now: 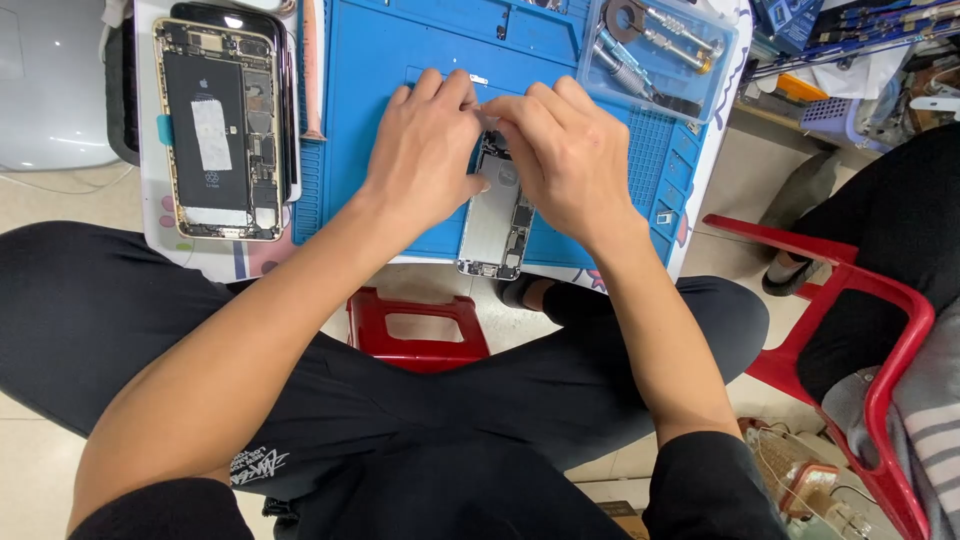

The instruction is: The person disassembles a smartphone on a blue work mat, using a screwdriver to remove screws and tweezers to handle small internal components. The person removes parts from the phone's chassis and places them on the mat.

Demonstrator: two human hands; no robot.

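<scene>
An opened silver phone [494, 225] lies lengthwise on the blue work mat [380, 60], its inner parts showing. My left hand [425, 150] rests on the phone's left side with the thumb pressed on it. My right hand [565, 160] covers the top right part of the phone, fingertips meeting those of the left hand at the phone's far end. What the fingertips pinch is hidden. A tiny metal piece [479, 79] lies on the mat just beyond the fingers.
A second opened phone [220, 125] with a black battery lies at the left on a white table [215, 262]. A clear tray of screwdriver tools [655, 50] sits at the mat's far right. Red stools [415, 335] [880, 330] stand below and right. Another person's dark legs [890, 240] are at right.
</scene>
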